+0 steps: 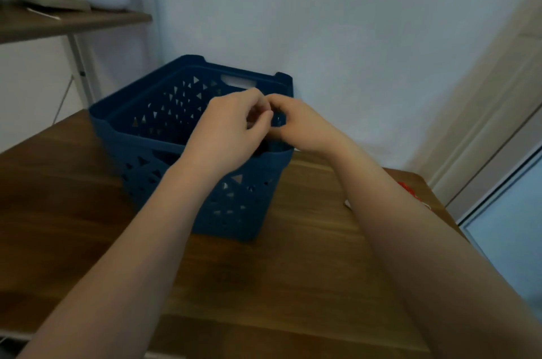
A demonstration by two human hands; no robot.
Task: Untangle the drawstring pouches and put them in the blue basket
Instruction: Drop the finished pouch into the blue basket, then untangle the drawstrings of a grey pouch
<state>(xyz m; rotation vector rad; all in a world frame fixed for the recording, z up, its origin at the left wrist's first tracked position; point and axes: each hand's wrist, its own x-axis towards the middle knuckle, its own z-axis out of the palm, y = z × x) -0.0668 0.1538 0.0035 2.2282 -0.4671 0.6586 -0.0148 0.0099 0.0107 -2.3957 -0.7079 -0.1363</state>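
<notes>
Both hands up over the basket, which sits on the table toward 12 o'clock from us. Left hand and right hand meet fingertip to fingertip above the basket's near-right corner, fingers curled in as if pinching something small between them; we can't make out a cord or pouch there, too blurred and hidden by the fingers. We judge we're picking at a knot over the basket. To do it well: we hold one side steady with the left, tease the loop loose with the right, no yanking or the knot tightens, and keep it above the opening so a freed pouch drops in. Something dark shows just under the hands inside the basket, can't tell what. A red bit lies at 3 o'clock on the table, partly behind the right forearm, maybe more pouches.
</notes>
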